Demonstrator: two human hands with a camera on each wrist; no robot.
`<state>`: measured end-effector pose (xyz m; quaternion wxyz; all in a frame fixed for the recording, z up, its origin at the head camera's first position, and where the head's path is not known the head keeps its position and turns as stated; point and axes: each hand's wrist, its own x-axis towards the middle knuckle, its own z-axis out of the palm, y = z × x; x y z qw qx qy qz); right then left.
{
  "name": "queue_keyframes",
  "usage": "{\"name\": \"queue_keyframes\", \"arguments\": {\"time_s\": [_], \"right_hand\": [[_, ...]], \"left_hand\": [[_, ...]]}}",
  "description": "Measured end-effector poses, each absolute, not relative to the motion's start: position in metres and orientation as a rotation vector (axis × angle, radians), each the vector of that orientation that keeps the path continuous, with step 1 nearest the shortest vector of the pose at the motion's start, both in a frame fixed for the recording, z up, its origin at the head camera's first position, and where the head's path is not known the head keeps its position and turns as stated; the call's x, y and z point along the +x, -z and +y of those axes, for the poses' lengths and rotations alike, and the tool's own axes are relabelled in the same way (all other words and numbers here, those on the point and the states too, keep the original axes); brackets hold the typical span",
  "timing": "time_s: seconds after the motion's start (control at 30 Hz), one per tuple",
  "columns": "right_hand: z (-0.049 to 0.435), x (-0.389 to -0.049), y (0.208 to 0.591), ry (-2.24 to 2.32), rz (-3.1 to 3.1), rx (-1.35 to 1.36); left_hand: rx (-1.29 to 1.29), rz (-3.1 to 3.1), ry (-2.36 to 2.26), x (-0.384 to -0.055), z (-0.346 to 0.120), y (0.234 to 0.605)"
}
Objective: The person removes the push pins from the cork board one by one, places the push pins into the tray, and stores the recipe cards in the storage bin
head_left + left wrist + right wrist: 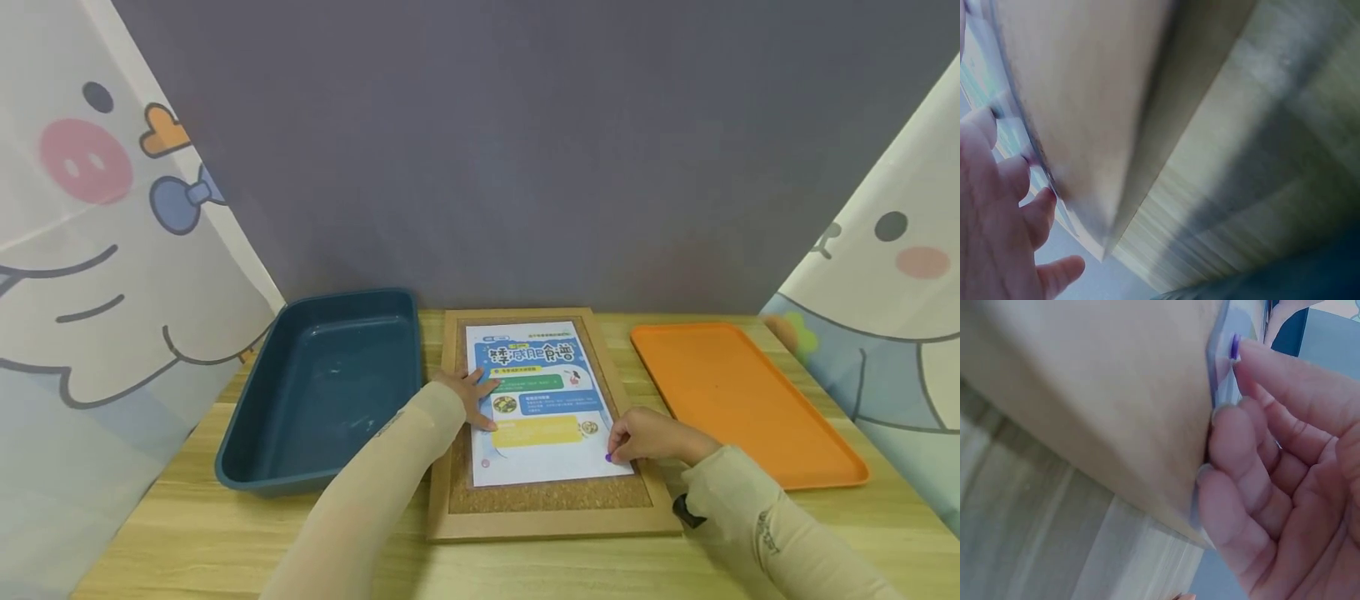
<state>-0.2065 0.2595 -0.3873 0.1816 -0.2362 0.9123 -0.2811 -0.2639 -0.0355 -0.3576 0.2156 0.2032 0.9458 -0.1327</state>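
A printed sheet [555,467] with colourful text boxes lies on a wood-framed cork board [551,497] in the head view. My left hand [467,396] rests on the sheet's left side with its fingers spread, its forearm crossing the frame. At the sheet's lower right corner, my right hand [648,437] pinches a small purple pushpin [1235,347] between thumb and forefinger, right at the paper. The other fingers [1235,444] of that hand curl beside the board's right edge in the right wrist view. The pin's point is hidden.
A deep dark-blue tray [322,479] stands left of the board. To the right lies a shallow orange tray [757,400]. Both sit on a wood-grain table [187,542], with a grey panel [525,167] behind and cartoon-printed sheets at the sides.
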Motion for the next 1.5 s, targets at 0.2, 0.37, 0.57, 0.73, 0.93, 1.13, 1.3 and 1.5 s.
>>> {"name": "queue_keyframes", "arguments": {"time_s": [0.2, 0.37, 0.57, 0.73, 0.93, 1.13, 1.3, 1.5], "right_hand": [[0.257, -0.205, 0.386, 0.722, 2.599, -0.681], [0.254, -0.205, 0.386, 0.667, 2.610, -0.706], [0.255, -0.210, 0.387, 0.636, 2.589, -0.748], [0.257, -0.215, 0.388, 0.657, 2.544, -0.753], [0.257, -0.216, 0.388, 0.716, 2.490, -0.721], [0.256, -0.218, 0.388, 0.725, 2.467, -0.693], [0.257, -0.220, 0.388, 0.716, 2.447, -0.689], [0.258, -0.221, 0.389, 0.733, 2.406, -0.672]], "left_hand": [[0.575, 2.647, 0.375, -0.262, -0.034, 0.360], [0.558, 2.656, 0.375, -0.260, -0.035, 0.360], [0.541, 2.658, 0.350, -0.260, -0.034, 0.361], [0.539, 2.656, 0.349, -0.261, -0.032, 0.361], [0.543, 2.646, 0.329, -0.261, -0.035, 0.359], [0.535, 2.648, 0.331, -0.261, -0.036, 0.360], [0.526, 2.659, 0.339, -0.261, -0.035, 0.361], [0.526, 2.659, 0.355, -0.261, -0.033, 0.364]]}}
